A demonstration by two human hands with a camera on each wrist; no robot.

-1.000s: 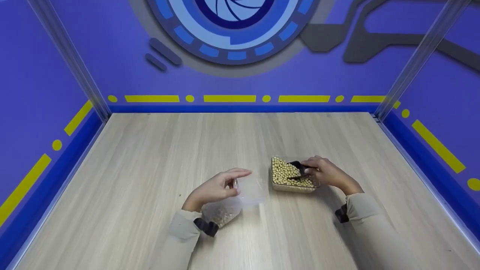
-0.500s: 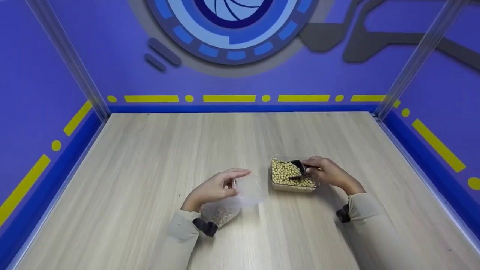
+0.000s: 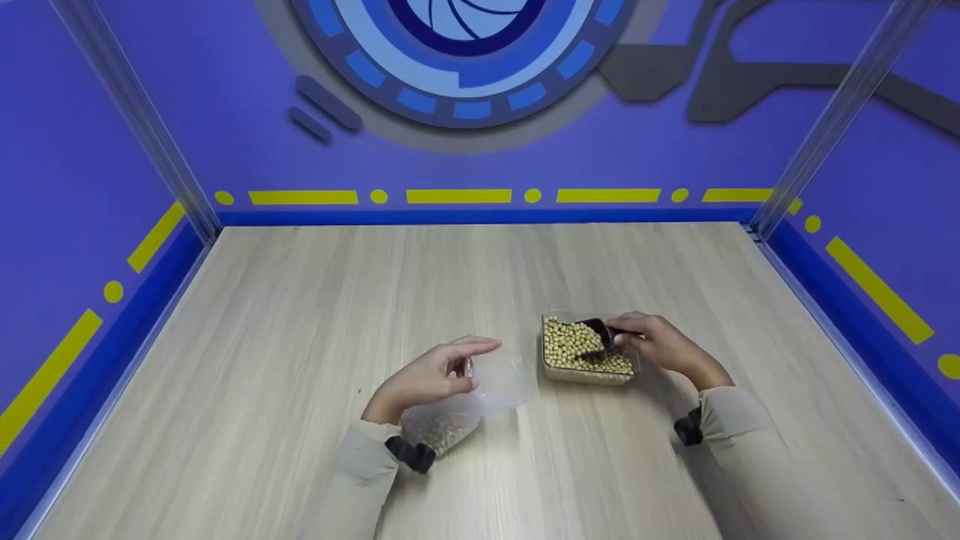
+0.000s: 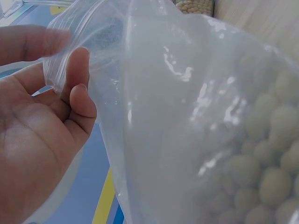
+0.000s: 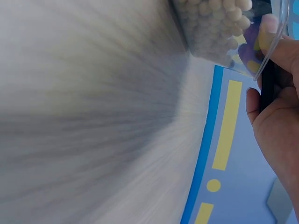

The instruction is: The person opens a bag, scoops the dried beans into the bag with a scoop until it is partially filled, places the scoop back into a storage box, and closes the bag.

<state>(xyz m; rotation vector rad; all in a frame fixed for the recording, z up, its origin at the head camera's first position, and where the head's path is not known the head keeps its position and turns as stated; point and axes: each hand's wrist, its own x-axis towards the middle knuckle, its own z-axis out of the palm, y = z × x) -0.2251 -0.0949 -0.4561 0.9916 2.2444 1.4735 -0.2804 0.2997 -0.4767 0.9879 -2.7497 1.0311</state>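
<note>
A clear zip bag point(image 4: 159, 116) with pale round beans point(image 4: 264, 184) at its bottom hangs from my left hand point(image 3: 425, 379). The left wrist view shows curled fingers holding the zip edge, with the thumb and index finger spread along the mouth. To the right, a clear rectangular tub point(image 3: 585, 379) full of yellowish beans point(image 3: 566, 341) stands on the table. My right hand point(image 3: 664, 345) grips the handle of a black scoop point(image 3: 598, 331), whose head lies tilted among the beans. In the right wrist view, the tub wall point(image 5: 275, 44) partly covers the fingers.
The wooden table point(image 3: 337, 300) carries the tub. Blue-purple panels point(image 3: 480, 172) with yellow dashes close off the back and both sides, and metal posts point(image 3: 142, 105) stand at the rear corners. Black cameras point(image 3: 411, 454) sit on both wrists.
The scoop and my right hand have shifted slightly to the right within the tub. My left hand and the zip bag stay almost still.
</note>
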